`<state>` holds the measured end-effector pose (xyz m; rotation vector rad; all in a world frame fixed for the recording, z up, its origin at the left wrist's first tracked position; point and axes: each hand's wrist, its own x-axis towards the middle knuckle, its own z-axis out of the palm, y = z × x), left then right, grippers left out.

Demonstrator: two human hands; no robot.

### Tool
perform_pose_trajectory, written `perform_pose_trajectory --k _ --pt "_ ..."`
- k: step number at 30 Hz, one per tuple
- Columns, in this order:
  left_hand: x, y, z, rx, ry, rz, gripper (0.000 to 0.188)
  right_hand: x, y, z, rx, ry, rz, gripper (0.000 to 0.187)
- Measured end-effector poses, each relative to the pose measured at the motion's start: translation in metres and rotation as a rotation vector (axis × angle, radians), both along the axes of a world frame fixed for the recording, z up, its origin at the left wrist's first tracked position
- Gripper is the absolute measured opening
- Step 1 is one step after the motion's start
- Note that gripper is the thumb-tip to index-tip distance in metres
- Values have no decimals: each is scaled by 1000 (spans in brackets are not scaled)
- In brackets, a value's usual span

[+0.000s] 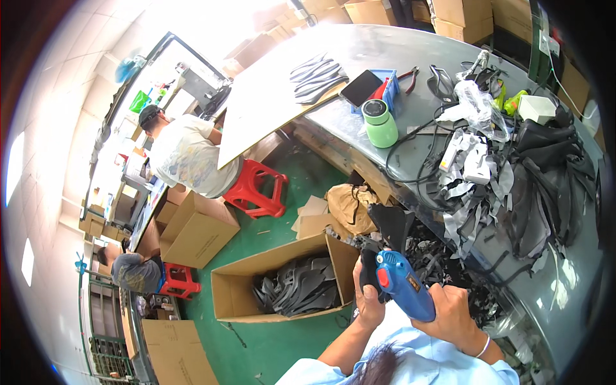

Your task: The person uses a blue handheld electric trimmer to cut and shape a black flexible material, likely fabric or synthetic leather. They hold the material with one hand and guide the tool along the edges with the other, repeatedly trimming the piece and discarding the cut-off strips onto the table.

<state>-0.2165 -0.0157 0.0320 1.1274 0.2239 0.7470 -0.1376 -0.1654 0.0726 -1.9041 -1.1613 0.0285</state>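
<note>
While the right hand point(452, 311) grips a blue power tool point(403, 283), its long axis slanting up-left, the left hand point(368, 294) clasps a dark cut piece point(389, 226) just beside the tool's nose. Open cardboard box point(282, 282) of dark pieces sits lower left; cluttered counter point(410, 58) with scraps crowds the right.
</note>
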Motion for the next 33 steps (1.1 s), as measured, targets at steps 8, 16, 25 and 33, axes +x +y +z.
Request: perform_pose_trajectory --k 8,16,25,33 --pt "-5 7 2 173 272 -50 24 38 -3 13 151 462 -172 47" --pt "5 8 31 477 279 82 14 55 -19 18 175 635 -282 39" --pt "7 -45 -11 -29 387 -563 38 45 -3 27 278 849 -207 38" --pt "29 -9 27 -326 -167 -160 53 25 5 12 60 372 -172 58"
